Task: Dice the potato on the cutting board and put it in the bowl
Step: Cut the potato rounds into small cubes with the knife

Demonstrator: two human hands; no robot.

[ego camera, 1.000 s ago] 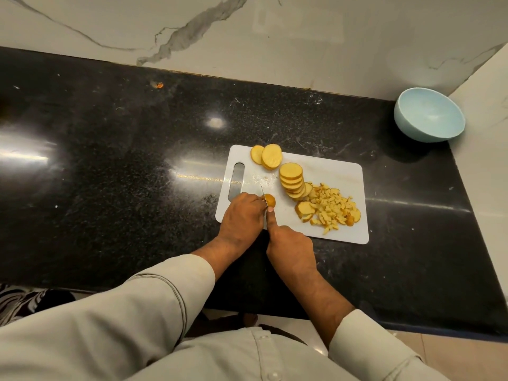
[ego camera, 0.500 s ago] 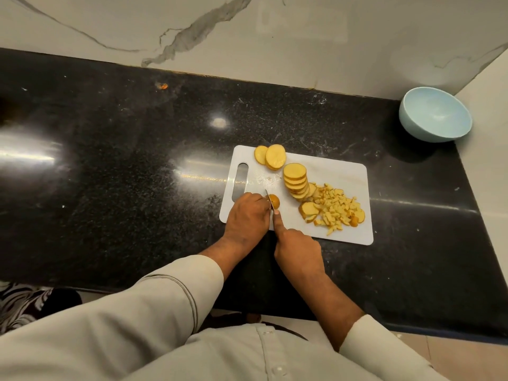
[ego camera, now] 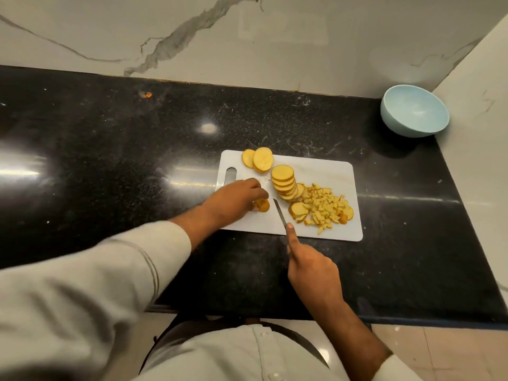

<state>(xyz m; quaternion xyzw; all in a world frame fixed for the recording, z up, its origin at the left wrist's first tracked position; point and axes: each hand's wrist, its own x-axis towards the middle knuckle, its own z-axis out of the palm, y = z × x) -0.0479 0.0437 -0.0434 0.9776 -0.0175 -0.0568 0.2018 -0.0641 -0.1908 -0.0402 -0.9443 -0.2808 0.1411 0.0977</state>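
Potato end piece (ego camera: 262, 205) under left fingers (ego camera: 258, 192), knife (ego camera: 279, 214) clamped in right fingers (ego camera: 290, 233), black counter (ego camera: 110, 166)

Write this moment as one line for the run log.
left hand on potato end piece | right hand grips knife | slices, dice on board | bowl empty

The person wears a pale grey button-up shirt (ego camera: 220, 356) with long sleeves, cuffs pushed back well behind each hand so the forearms are bare. A dark belt (ego camera: 297, 336) shows below the shirt's hem.
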